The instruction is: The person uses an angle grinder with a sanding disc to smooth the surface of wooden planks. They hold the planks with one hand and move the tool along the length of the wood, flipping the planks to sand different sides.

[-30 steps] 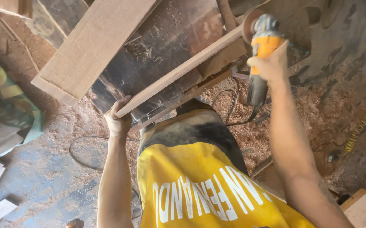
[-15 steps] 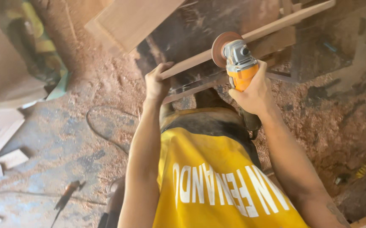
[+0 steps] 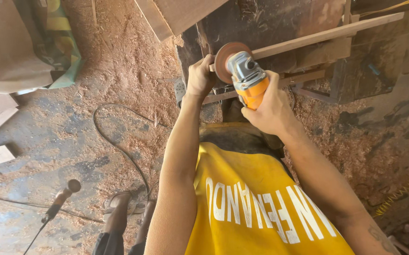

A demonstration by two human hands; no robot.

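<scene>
The near end of the long wooden strip (image 3: pixel 327 35) is clamped by the left hand (image 3: pixel 200 78). Beside it, the orange angle grinder (image 3: pixel 249 80) is gripped fully by the right hand (image 3: pixel 270 106), its sanding disc (image 3: pixel 225 59) laid against that end. Sanding appears underway; the strip's far length looks untouched.

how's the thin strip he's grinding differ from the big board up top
The wooden strip is thin and narrow; the wide board is far broader and thicker. The left hand holds the strip's near end and the angle grinder, in the right hand, has its disc at it; nothing touches the board. Both are bare, pale wood.
</scene>
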